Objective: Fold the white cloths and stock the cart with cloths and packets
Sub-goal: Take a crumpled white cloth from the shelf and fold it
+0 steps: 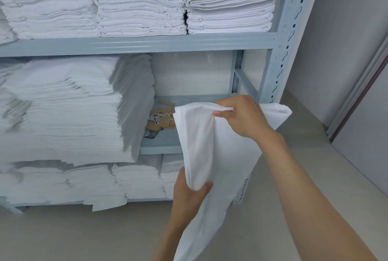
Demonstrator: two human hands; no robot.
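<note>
Two hands: both on one white cloth (pixel 212 145), held up in front of the shelf rack (pixel 279 67).
R hand: right hand (pixel 241 116) up top, fingers curled over the cloth's upper edge, thumb pinching a bunched fold from below.
L hand: left hand (pixel 189 191) lower down, thumb and fingers closed round a hanging fold of the same cloth.
Cloth: hangs from the R hand's grip, one corner sticking out to the right behind the wrist; lower end runs out of my view at the bottom.
Packets: small brown and silver packets (pixel 160 120) in a loose heap on the middle shelf, just behind the cloth's left edge, beside the big stack.
Stacks: folded white cloths (pixel 140 4) piled on top shelf; tall stack (pixel 69 109) on mid shelf; more on the lowest shelf (pixel 63 183).
Cart: can't see it from here.
Floor: pale floor (pixel 84 235) under the rack.
</note>
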